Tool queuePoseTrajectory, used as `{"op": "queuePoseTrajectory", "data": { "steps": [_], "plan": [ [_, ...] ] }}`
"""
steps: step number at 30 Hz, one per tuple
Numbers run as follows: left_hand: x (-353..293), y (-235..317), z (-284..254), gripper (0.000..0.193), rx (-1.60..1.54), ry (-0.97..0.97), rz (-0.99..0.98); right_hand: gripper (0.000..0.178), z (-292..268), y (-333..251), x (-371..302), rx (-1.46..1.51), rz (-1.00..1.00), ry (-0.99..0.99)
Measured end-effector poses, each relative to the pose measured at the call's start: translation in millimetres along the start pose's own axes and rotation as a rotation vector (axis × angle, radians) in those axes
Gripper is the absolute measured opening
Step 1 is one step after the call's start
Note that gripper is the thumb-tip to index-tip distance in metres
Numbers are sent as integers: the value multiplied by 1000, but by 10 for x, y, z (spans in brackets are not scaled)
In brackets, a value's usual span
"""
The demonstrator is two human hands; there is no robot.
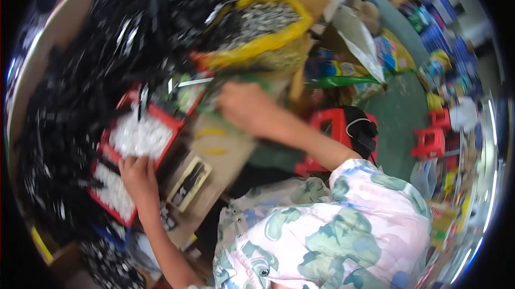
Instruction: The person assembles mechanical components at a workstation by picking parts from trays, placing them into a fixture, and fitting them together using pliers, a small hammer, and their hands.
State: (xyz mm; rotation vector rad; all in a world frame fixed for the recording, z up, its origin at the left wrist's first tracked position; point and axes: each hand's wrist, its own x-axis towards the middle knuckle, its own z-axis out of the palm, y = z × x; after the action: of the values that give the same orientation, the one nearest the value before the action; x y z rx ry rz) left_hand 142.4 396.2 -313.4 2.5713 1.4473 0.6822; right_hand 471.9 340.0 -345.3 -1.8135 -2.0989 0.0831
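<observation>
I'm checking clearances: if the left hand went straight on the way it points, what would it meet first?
Probably the white pieces in the red tray, just past the left hand; blur leaves depth unclear.

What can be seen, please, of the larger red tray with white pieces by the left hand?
The tray is red, open-topped, roughly rectangular and plastic-looking. Small white pieces fill it in a heap. It lies aslant in the picture, beside dark, shiny pieces. The left hand is at its near end; blur hides whether it grips anything.
</observation>
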Motion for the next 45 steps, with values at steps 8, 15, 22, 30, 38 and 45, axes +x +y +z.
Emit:
{"op": "queuePoseTrajectory", "data": {
  "steps": [8,15,22,30,38,45],
  "plan": [
    [152,79,-58,10,3,-94,60,11,-6,82,-67,199,37,233],
    [62,150,-92,8,-35,81,31,13,-83,-219,77,601,8,234],
    [-232,549,87,18,-1129,90,-705,10,-355,-887,227,1139,76,15],
    [-450,650,118,17,-1315,136,-921,13,-32,-1200,197,1129,-97,22],
    [-528,579,130,17,-1350,215,-849,16,38,-1308,190,741,-285,105],
    [-528,532,-28,20,-1722,37,-950,15,133,-1250,186,1008,-117,13]
  ]
}}
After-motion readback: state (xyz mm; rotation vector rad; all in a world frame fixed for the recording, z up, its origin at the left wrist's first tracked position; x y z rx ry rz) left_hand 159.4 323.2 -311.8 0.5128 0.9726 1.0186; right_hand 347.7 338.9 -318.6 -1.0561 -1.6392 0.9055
